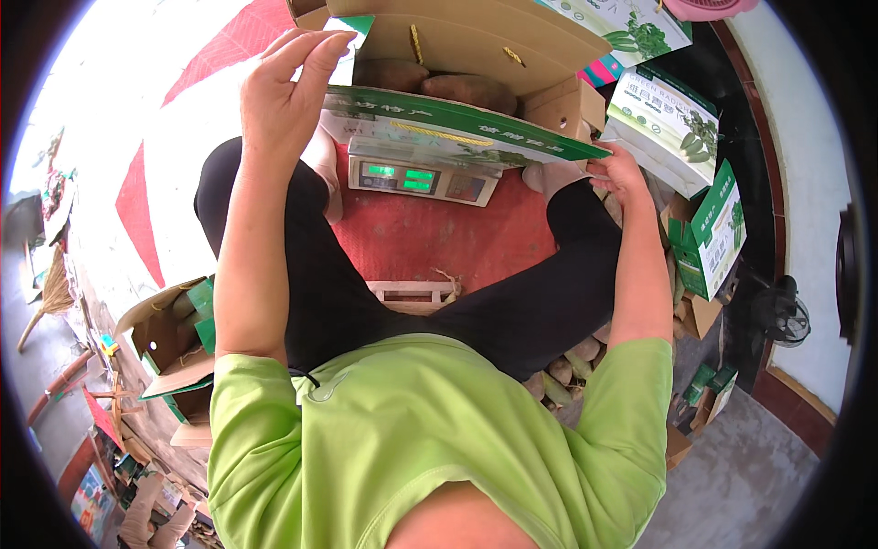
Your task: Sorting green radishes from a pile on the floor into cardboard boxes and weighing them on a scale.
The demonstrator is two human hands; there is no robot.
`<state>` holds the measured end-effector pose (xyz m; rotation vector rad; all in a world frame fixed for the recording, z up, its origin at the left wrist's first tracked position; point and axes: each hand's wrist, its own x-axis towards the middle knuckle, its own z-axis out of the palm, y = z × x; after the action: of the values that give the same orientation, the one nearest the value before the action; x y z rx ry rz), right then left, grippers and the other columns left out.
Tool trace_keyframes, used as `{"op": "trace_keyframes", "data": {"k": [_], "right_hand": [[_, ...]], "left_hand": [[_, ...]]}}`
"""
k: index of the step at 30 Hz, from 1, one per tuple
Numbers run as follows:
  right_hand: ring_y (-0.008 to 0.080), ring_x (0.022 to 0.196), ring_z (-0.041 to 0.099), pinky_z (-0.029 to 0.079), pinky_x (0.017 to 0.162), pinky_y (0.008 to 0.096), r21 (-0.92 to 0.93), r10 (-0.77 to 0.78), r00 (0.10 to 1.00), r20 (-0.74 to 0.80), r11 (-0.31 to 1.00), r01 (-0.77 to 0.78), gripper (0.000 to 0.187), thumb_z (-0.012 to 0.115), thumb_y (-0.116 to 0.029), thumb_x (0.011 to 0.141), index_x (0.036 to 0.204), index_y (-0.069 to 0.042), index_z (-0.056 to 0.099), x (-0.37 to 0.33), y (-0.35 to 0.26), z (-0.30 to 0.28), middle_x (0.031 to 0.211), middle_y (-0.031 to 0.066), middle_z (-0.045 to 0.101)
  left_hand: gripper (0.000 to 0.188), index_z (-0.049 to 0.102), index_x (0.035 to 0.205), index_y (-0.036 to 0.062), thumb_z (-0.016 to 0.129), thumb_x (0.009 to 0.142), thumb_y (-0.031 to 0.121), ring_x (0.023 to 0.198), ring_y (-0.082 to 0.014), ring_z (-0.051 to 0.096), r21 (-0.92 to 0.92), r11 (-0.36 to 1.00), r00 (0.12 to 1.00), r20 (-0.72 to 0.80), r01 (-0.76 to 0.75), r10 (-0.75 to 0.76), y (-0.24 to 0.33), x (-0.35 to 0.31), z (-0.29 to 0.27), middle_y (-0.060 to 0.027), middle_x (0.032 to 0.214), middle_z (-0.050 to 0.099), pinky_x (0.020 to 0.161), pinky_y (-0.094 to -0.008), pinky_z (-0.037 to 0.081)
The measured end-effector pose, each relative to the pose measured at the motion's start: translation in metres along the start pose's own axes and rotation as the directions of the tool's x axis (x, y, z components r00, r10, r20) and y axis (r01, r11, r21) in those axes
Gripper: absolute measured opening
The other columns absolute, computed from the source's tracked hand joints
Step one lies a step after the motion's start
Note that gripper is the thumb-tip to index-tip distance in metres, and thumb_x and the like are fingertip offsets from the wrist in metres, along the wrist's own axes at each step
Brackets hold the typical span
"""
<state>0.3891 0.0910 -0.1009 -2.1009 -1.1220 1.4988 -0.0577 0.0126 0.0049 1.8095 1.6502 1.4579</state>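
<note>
head view, largest item first: the open cardboard box [476, 55] sits on the weighing scale [422, 178], which rests on a red mat [430, 242] between my knees. brown tubers [466, 90] lie inside the box. my left hand [285, 91] is raised at the box's left flap, fingers spread and loosely curved, apparently just off the flap's edge. my right hand [620, 172] pinches the green front flap [448, 123] at its right end (grip partly hidden). risk: uneven pull on the flaps could tilt the box off the scale, spilling tubers.
</note>
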Motion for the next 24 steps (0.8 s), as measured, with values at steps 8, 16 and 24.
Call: {"op": "trace_keyframes", "data": {"k": [8, 16, 24], "right_hand": [[0.0166, 0.083, 0.059, 0.048, 0.067, 0.0321, 0.254, -0.013, 0.993, 0.120, 0.967, -0.018, 0.042, 0.057, -0.017, 0.087, 0.127, -0.006, 0.049, 0.010, 0.008, -0.012, 0.093, 0.0051, 0.060], [0.0240, 0.108, 0.059, 0.047, 0.093, 0.0492, 0.627, -0.111, 0.989, 0.099, 0.779, 0.024, 0.030, 0.044, -0.015, 0.095, 0.122, -0.006, 0.052, 0.000, -0.003, -0.011, 0.117, 0.0089, 0.061], [0.0255, 0.111, 0.056, 0.045, 0.096, 0.0476, 0.640, -0.222, 0.975, -0.012, 0.748, 0.178, 0.032, 0.050, -0.019, 0.094, 0.124, -0.009, 0.053, -0.009, -0.011, -0.002, 0.122, 0.0094, 0.058]], "left_hand": [[0.023, 0.069, 0.100, -0.0002, 0.056, 0.094, 0.019, 0.085, -0.0112, 0.061, -0.052, 0.999, 1.000, -0.009, 0.012, -0.012, -0.003, 0.002, -0.001, -0.0051, 0.085, 0.066, 0.079, -0.0228, 0.044], [0.020, 0.069, 0.092, -0.0003, 0.060, 0.090, 0.018, 0.074, -0.0174, 0.062, -0.009, 1.000, 0.999, -0.037, -0.024, 0.024, -0.002, 0.006, 0.004, -0.0105, 0.077, 0.066, 0.068, -0.0289, 0.047], [0.020, 0.068, 0.089, -0.0020, 0.060, 0.090, 0.016, 0.074, -0.0169, 0.062, -0.017, 1.000, 0.999, -0.032, -0.022, 0.021, 0.003, 0.005, 0.005, -0.0104, 0.077, 0.065, 0.067, -0.0282, 0.047]]}}
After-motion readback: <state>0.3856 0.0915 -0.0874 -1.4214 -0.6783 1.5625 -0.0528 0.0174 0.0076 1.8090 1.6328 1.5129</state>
